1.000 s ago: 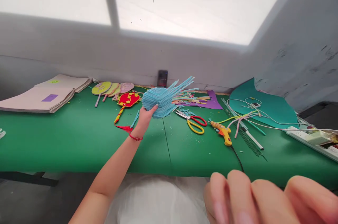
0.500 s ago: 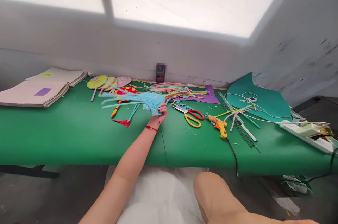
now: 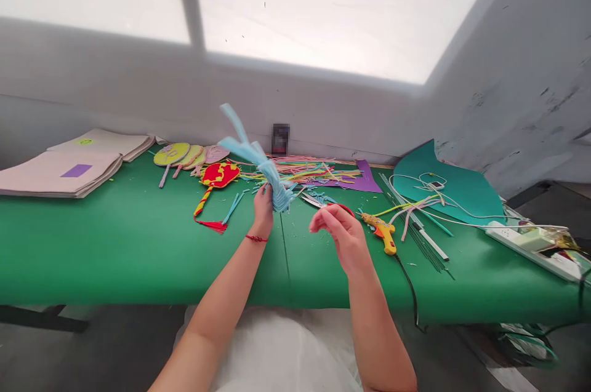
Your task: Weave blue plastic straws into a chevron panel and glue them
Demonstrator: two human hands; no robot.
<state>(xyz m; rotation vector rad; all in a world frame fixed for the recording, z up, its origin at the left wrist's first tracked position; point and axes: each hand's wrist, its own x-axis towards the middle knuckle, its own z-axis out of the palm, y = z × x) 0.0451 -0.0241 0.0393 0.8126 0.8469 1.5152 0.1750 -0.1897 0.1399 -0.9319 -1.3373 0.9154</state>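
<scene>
Near the middle of the green table, my left hand (image 3: 263, 206) grips a light blue piece (image 3: 277, 186) made of pipe cleaners, lifted above the tabletop. Its loose strands point up and to the left, and its ribbed part lies just right of my fingers. To the right, my right hand (image 3: 339, 229) is raised over the table with its fingers curled; whether anything is between them is too small to tell. Scissors (image 3: 314, 200) lie behind my right hand, which hides most of their handles. A yellow glue gun (image 3: 385, 236) rests right of that hand.
Pipe cleaners (image 3: 318, 165) lie along the wall beside a purple sheet (image 3: 368, 178). A red fan (image 3: 221, 175), paler fans (image 3: 172, 154) and large pads (image 3: 60, 167) are left. A teal sheet (image 3: 455, 189), cables and a power strip (image 3: 526, 243) are right.
My right hand has come up from the lower right to above the scissors. My left hand has moved slightly left, and the blue piece has turned so its strands point more upward.
</scene>
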